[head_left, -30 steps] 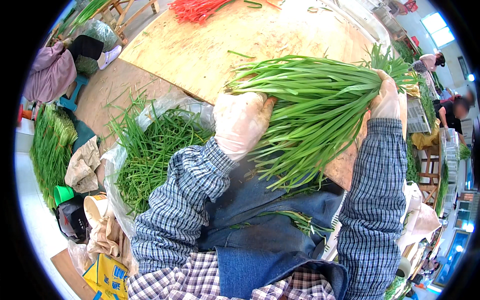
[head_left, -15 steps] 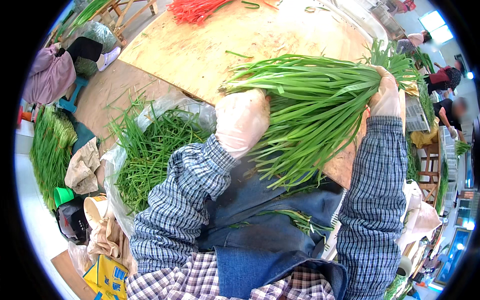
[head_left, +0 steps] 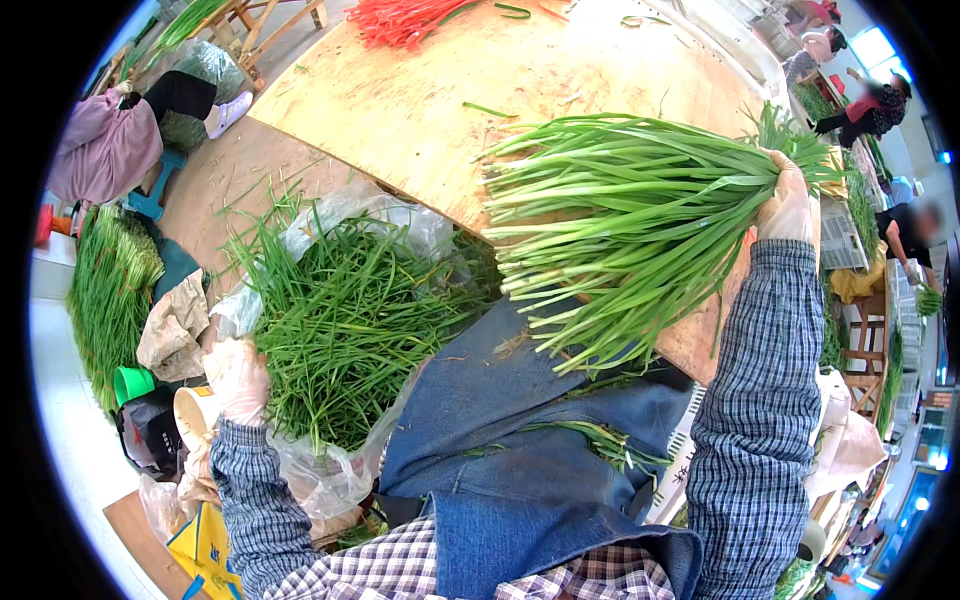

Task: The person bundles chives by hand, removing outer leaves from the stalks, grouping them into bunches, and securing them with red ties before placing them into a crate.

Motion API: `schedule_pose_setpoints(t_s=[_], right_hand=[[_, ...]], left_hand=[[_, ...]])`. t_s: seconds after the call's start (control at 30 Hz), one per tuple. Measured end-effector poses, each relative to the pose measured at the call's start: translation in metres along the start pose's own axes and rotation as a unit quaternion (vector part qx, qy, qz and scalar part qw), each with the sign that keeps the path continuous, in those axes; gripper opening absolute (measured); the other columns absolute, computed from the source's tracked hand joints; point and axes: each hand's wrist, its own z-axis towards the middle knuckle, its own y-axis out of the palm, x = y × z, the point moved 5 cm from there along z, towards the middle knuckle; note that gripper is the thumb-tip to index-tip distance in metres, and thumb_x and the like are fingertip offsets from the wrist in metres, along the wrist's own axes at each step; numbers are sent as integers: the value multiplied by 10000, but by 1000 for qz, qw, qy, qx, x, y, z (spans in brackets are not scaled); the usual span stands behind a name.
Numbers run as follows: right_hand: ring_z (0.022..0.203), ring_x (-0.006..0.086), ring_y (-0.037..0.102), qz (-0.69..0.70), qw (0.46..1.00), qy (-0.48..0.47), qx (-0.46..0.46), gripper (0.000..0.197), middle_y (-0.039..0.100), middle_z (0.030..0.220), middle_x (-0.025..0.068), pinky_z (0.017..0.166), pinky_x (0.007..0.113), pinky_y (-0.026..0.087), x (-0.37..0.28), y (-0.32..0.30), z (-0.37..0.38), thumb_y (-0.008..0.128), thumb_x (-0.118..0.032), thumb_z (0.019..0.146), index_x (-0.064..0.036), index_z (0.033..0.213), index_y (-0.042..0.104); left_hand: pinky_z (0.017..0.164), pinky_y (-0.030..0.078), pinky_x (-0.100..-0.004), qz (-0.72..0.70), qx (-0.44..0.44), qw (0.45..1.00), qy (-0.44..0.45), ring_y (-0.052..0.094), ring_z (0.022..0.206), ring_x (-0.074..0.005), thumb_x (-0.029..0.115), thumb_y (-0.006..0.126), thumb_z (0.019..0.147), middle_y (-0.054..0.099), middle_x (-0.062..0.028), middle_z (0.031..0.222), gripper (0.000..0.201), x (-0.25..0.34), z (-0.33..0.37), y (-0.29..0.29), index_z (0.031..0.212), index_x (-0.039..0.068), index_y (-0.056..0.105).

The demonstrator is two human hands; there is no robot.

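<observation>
My right hand [head_left: 784, 198], in a pale thin glove, grips a large bunch of garlic chives [head_left: 630, 210] near its leafy tips. The bunch fans out leftward over the table's corner, its pale cut ends loose and free. Down on the left, my gloved left hand [head_left: 238, 380] is at the edge of a clear plastic bag [head_left: 335, 480]. Its fingers look closed; what they hold, if anything, is hidden. Loose chive leaves [head_left: 350, 320] heap up in the bag, beside my knee.
A wooden table [head_left: 400, 130] bears red strips [head_left: 410, 22] at its far side. At left are stacked chives [head_left: 105, 300], a green cup [head_left: 132, 384], a white bucket [head_left: 197, 412] and a seated person [head_left: 110, 150]. Other people work at the right.
My left hand has left the chives' cut ends and moved down and left to the bag. My right hand still holds the bunch, whose stems now spread apart.
</observation>
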Motion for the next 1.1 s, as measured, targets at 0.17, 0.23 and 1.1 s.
schedule_pose_setpoints(t_s=[0.17, 0.23, 1.1], right_hand=[[658, 258, 611, -44, 998, -17, 41, 139, 613, 794, 148, 635, 361, 532, -2, 6, -27, 509, -66, 802, 58, 846, 556], [658, 258, 610, -47, 998, -22, 40, 141, 612, 794, 150, 635, 364, 532, -3, 7, -26, 508, -64, 802, 58, 853, 555], [649, 254, 597, -52, 998, -19, -13, 141, 598, 781, 162, 602, 354, 516, 16, 18, -5, 523, -36, 778, 84, 852, 527]], left_hand=[[664, 468, -382, -425, 272, 844, 180, 579, 732, -264, 171, 623, 786, 594, -145, 880, 263, 117, 33, -88, 1025, 64, 605], [590, 473, -358, -513, 277, 793, 176, 583, 687, -260, 220, 622, 797, 592, -136, 821, 294, 151, 46, -118, 1029, 42, 594], [540, 442, -272, -556, 351, 720, 221, 573, 632, -189, 92, 614, 809, 621, -112, 801, 109, 180, 71, -137, 896, 32, 638]])
